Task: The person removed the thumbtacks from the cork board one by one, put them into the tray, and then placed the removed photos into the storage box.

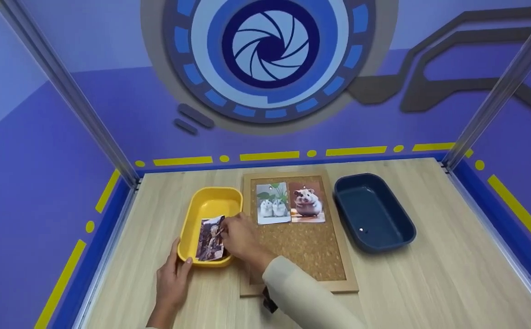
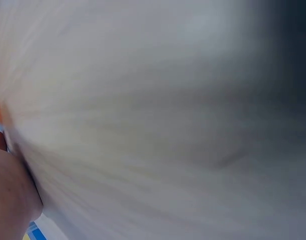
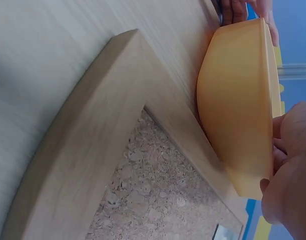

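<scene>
A yellow tray point(image 1: 215, 195) stands on the table left of the corkboard, with picture cards point(image 1: 210, 240) lying in its near half. My right hand point(image 1: 242, 235) reaches over the tray's right rim and pinches the cards at their upper right edge; its fingertips are partly hidden. In the right wrist view the same hand point(image 3: 293, 165) is at the rim, with the tray wall point(image 3: 235, 90) below. My left hand point(image 1: 172, 278) holds the tray's near left corner, thumb by the front rim and fingers along the left side.
On the wood-framed corkboard point(image 1: 302, 251) two hamster pictures are pinned side by side: two white hamsters point(image 1: 273, 205) and a brown-and-white one point(image 1: 308, 203). A dark blue tray point(image 1: 375, 214) to the right holds small shiny pins point(image 1: 361, 230). Purple panels enclose the table.
</scene>
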The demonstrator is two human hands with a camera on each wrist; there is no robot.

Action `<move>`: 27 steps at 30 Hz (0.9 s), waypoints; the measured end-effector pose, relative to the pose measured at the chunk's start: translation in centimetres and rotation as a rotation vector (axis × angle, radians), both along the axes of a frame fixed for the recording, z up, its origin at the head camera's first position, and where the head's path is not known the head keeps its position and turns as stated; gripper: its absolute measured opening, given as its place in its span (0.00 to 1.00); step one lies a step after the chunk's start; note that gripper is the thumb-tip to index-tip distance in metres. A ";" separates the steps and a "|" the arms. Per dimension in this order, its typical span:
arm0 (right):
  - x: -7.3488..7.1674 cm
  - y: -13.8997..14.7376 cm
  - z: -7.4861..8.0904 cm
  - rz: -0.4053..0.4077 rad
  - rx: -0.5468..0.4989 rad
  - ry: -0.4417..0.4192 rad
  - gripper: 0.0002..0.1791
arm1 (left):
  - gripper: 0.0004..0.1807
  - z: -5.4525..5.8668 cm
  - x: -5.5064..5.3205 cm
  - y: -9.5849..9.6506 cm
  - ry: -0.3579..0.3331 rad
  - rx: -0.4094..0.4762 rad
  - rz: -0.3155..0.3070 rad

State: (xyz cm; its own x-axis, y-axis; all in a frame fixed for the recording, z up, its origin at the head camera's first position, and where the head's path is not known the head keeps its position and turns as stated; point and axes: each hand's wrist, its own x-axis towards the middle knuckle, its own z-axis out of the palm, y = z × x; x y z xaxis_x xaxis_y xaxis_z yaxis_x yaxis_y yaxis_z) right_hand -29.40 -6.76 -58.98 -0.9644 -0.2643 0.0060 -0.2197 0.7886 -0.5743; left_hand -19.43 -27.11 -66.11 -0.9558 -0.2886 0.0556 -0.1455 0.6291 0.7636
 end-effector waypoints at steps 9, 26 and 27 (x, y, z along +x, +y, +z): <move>0.2 0.6 -0.1 0.011 -0.015 0.068 0.09 | 0.36 0.1 -0.1 0.3 -0.078 -0.003 0.010; 0.2 4.2 0.9 -0.042 -0.305 0.208 0.08 | 0.36 0.5 -0.1 0.4 -0.083 -0.010 0.021; 0.2 4.8 1.0 -0.037 -0.309 0.220 0.08 | 0.36 0.5 -0.1 0.4 -0.085 -0.008 0.022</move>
State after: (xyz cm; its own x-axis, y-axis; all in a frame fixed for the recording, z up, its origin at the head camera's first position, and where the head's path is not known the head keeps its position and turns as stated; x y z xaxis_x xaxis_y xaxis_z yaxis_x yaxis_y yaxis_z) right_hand -29.19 -1.94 -57.98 -0.9399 -0.1829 0.2882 -0.3392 0.5955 -0.7282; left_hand -19.53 -26.70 -65.66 -0.9507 -0.3094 -0.0234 -0.2237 0.6313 0.7426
